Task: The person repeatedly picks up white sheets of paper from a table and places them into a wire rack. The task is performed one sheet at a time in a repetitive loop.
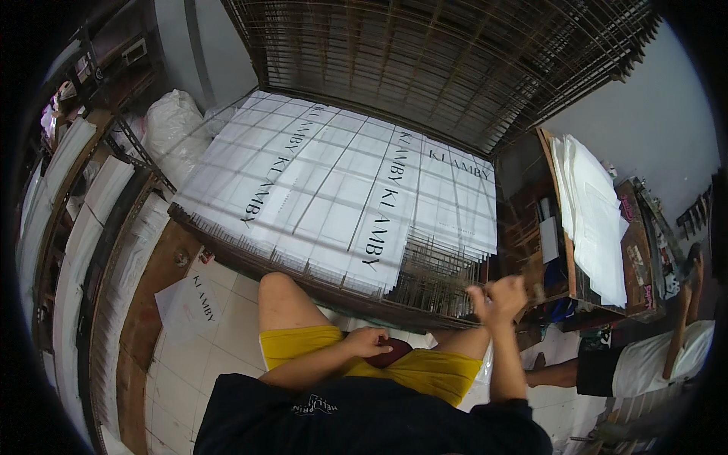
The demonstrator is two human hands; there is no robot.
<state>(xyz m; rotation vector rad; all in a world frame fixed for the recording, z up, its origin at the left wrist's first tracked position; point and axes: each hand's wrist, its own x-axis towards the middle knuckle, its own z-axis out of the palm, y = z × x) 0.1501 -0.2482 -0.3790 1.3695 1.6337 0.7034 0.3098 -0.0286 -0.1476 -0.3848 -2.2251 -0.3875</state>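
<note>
My left hand [366, 343] rests over my lap with its fingers loosely bent and apart, and nothing shows in it. Beside its fingertips, between my thighs, is a dark red thing [394, 352] whose kind I cannot make out. My right hand [500, 297] is raised by the front right corner of a wire drying rack [440, 265], thumb spread away from the bent fingers. No held thing is visible there. Large white printed sheets [334, 174] with black lettering lie on the rack's stacked trays, and blurred wires of a tray cross over them.
Raised wire trays [440, 61] lean over the far side. At right, a wooden table [572, 284] bears a pile of white sheets [588, 212]. Shelves of paper [91, 235] line the left. One sheet [186, 311] lies on the tiled floor. Another person [652, 364] stands at right.
</note>
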